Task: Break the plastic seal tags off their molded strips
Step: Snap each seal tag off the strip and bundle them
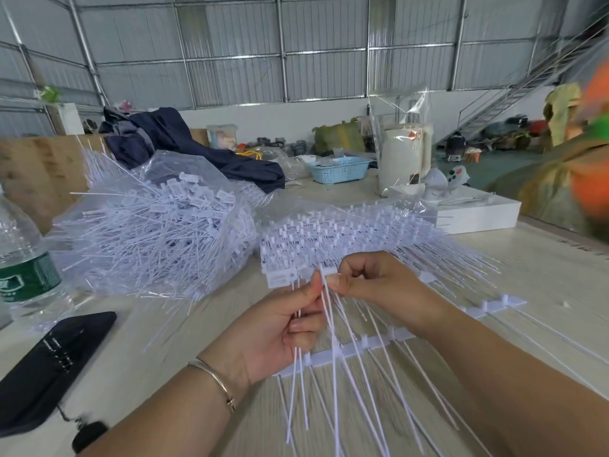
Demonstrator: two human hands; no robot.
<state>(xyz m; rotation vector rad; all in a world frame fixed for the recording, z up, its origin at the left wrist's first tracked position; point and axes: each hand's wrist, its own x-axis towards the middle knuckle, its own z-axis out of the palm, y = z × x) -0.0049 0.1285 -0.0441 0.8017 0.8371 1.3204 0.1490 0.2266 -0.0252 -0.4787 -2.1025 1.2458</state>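
Note:
A stack of white molded strips [346,235] with seal tags lies on the table ahead of me. My left hand [283,328] grips a bunch of loose white seal tags [280,278] by their thin tails, heads pointing up. My right hand [369,285] pinches the head of one tag right beside my left thumb. Two bare or partly bare strips [372,344] lie flat under my hands, with long tails fanning toward me. To the left, a clear plastic bag [158,232] holds a big heap of separated tags.
A water bottle [23,258] and a black phone [49,364] sit at the left. A white box [478,212], a blue basket [339,168], a wrapped white roll [402,159] and dark cloth [184,143] stand farther back. A person in orange [586,153] is at the right edge.

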